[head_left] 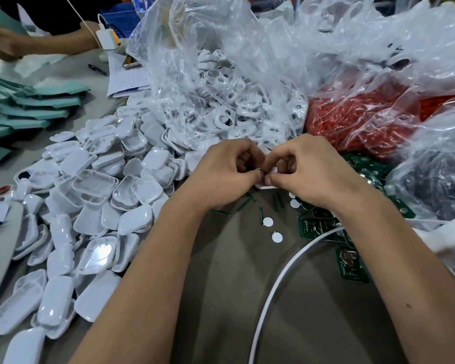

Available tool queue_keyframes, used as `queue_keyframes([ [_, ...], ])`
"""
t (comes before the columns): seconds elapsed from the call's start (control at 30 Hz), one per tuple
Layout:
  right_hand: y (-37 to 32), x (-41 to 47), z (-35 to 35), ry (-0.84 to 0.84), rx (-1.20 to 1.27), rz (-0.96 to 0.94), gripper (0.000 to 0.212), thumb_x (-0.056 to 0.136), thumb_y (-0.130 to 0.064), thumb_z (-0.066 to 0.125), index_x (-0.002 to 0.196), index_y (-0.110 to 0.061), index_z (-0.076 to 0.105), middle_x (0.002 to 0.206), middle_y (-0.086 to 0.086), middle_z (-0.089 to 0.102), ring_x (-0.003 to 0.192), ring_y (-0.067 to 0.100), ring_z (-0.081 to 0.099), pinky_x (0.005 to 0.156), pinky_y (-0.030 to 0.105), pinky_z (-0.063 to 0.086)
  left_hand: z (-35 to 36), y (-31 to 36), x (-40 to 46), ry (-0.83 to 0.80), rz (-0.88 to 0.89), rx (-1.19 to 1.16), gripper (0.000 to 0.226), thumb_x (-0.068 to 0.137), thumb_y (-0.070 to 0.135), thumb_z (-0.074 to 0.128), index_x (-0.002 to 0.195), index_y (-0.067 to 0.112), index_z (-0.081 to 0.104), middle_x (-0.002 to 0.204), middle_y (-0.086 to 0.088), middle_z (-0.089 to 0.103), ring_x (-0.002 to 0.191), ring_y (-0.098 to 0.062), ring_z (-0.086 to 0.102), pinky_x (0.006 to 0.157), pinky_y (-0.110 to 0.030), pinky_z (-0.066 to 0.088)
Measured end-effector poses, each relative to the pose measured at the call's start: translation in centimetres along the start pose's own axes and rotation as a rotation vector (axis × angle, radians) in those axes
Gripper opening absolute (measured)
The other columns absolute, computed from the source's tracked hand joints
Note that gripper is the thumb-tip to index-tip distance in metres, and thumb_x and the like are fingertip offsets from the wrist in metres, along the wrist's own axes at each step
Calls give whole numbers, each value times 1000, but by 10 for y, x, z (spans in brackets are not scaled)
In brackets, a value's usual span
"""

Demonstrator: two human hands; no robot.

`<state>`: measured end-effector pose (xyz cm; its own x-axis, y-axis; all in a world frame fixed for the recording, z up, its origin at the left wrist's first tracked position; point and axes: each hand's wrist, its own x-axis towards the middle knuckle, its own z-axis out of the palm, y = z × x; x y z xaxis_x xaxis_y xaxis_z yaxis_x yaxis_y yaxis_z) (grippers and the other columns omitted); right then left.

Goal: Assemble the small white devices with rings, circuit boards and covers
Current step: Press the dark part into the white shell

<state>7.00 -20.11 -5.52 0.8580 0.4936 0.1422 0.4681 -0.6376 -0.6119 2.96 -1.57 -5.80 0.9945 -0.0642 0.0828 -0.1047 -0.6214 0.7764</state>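
White covers [90,206] heaped at 9 o'clock, glossy rounded-rectangle shells, too many to count; clear bag of white ring frames [221,101] at 12 o'clock. Left hand [221,174] and right hand [307,172] at centre, fingers curled, jointly pinching one small white device [267,185], mostly hidden. Three white round stickers [268,221] at 5 o'clock; green circuit boards [350,264] at 3 o'clock, count unclear

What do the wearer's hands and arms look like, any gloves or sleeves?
Both are bare: no gloves, rings, watch or bands on the left hand or the right hand. Forearms are uncovered all the way to the frame edge, no sleeve showing. There's a small dark mark on the right forearm.
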Motion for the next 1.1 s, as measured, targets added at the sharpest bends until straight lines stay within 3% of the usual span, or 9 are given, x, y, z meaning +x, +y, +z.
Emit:
queue_keyframes([
  [0.27,2,-1,-5,-26,23,8,11,90,-22,80,86,-33,81,71,-13,69,68,-4,63,58,6,42,6,3,1,8,-34,6,16,82,7,71,90,21,72,77,2,73,57,-8,56,57,-23,45],
  [0.4,4,-1,-9,60,74,43,4,90,-26,80,87,-28,78,75,-10,71,68,0,65,60,11,44,6,4,1,28,-60,-13,16,81,6,74,86,22,72,61,13,65,53,-4,55,55,-19,42],
  [0.5,4,-1,-8,50,19,71,10,86,-33,84,89,-27,76,77,-9,70,69,1,66,62,15,44,4,7,-2,13,-66,-36,20,80,3,70,85,22,71,65,9,70,57,-9,61,57,-22,45],
  [0.67,3,-1,-9,41,26,90,13,83,-31,87,85,-26,76,73,-10,71,68,-4,67,57,7,45,2,11,-5,24,-58,-52,20,78,2,71,86,19,71,79,1,74,67,-21,69,60,-23,48],
  [0.8,-2,-4,-11,63,104,61,12,82,-24,89,83,-22,77,69,-8,71,62,1,69,54,16,54,0,13,-7,18,-91,-78,19,76,6,76,84,22,71,72,6,69,57,-11,57,59,-26,46],
  [0.9,-5,-5,-13,113,122,2,11,81,-17,89,83,-20,79,68,-10,71,60,-3,67,54,9,48,0,14,-8,14,-103,-107,16,73,12,79,84,21,72,74,2,72,63,-20,65,62,-37,48],
  [1.0,-8,-6,-16,139,104,-54,10,81,-16,89,84,-21,81,70,-13,70,67,-2,66,61,8,46,0,16,-9,23,-99,-126,17,72,15,81,85,21,73,85,-5,73,78,-32,71,74,-47,57],
  [1.1,-10,-6,-16,140,101,-87,10,82,-13,87,85,-21,81,70,-15,69,66,-2,65,61,8,46,2,17,-8,-4,-99,-168,16,77,14,83,87,17,71,89,-10,71,68,-28,71,68,-42,57],
])
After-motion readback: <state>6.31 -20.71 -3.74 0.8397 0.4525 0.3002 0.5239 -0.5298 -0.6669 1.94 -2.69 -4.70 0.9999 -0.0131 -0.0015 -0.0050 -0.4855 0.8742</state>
